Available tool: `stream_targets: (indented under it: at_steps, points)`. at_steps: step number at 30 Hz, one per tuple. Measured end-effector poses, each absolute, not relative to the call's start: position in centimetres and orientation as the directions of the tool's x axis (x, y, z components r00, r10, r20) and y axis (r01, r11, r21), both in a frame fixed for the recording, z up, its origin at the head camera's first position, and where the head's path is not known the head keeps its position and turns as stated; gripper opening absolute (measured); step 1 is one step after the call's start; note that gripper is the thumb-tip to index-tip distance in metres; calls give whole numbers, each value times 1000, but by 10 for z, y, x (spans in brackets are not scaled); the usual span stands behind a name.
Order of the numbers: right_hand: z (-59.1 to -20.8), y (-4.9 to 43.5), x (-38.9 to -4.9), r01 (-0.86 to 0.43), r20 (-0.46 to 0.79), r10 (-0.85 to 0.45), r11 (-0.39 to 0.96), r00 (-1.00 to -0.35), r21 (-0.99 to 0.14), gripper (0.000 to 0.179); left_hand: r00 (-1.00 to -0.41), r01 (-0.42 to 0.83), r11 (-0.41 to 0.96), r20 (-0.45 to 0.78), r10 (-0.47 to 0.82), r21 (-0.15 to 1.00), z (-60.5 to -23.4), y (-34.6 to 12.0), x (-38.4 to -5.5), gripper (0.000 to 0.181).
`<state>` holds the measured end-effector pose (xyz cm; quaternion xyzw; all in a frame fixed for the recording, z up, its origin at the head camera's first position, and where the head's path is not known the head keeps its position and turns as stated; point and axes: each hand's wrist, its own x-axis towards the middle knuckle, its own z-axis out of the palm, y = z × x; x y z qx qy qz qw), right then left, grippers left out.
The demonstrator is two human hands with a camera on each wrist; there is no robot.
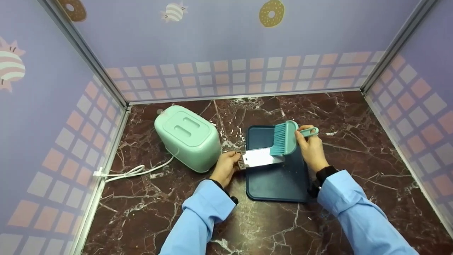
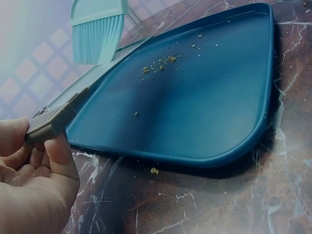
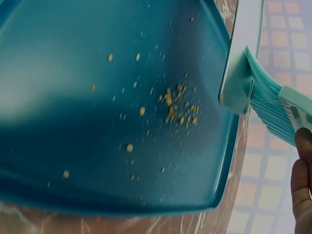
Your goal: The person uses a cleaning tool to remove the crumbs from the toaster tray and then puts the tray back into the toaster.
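Observation:
My left hand pinches the brown end of a flat metal crumb tray, thumb on top and fingers beneath. The crumb tray is held over a dark blue tray. By its handle my right hand grips a teal brush, whose bristles bend against the metal near its far end. Yellowish crumbs lie scattered on the blue tray, thickest below the crumb tray's end in the right wrist view.
Left of the trays stands a mint green toaster with its slots covered by a lid. Its white cord runs to the left wall. White bits dot the marbled tabletop between toaster and blue tray. Patterned panels enclose the back and sides.

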<state>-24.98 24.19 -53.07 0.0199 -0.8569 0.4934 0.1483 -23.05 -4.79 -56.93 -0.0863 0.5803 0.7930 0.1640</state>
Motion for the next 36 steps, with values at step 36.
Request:
stream_targets:
  at_steps: [36]
  points:
    - [-510,250,-251,-245,380,237,450,-894,-859,27,-926,-379,-285,-360,116,880,-565,-48,-232,43]
